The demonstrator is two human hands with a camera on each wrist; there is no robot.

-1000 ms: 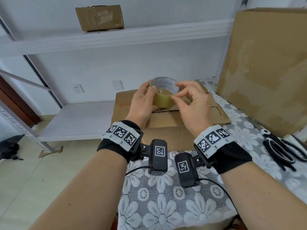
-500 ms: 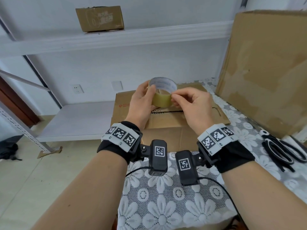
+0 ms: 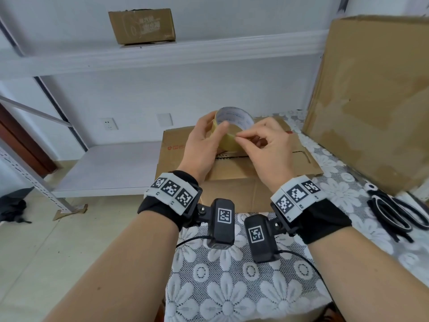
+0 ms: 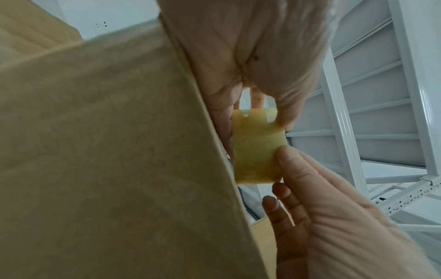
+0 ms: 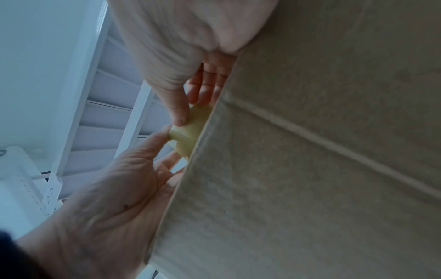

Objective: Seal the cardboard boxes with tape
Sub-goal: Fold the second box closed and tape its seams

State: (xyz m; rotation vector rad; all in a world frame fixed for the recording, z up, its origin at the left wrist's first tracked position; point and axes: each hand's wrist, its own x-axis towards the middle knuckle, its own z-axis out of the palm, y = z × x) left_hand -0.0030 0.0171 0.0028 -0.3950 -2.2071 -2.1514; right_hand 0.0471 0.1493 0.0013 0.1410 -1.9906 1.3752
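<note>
A roll of yellowish tape (image 3: pixel 234 126) is held up above a brown cardboard box (image 3: pixel 232 180) whose top flaps meet at a dark seam. My left hand (image 3: pixel 214 133) grips the roll from the left, thumb on its outer face. Thumb and forefinger of my right hand (image 3: pixel 242 137) pinch the tape's loose end on that face. In the left wrist view the tape (image 4: pixel 257 147) shows between both hands beside the box wall (image 4: pixel 107 151). The right wrist view shows the tape (image 5: pixel 190 132) pinched at the box edge (image 5: pixel 310 169).
A tall cardboard box (image 3: pixel 371 94) stands at the right on the lace-covered table (image 3: pixel 232 293). Black scissors (image 3: pixel 394 212) lie at the right edge. A small box (image 3: pixel 141 25) sits on the upper white shelf (image 3: pixel 162 54). A lower shelf (image 3: pixel 111 166) lies left.
My right hand's fingers came down from the top of the roll onto its outer face and now pinch the tape end beside my left thumb. The roll stayed in place.
</note>
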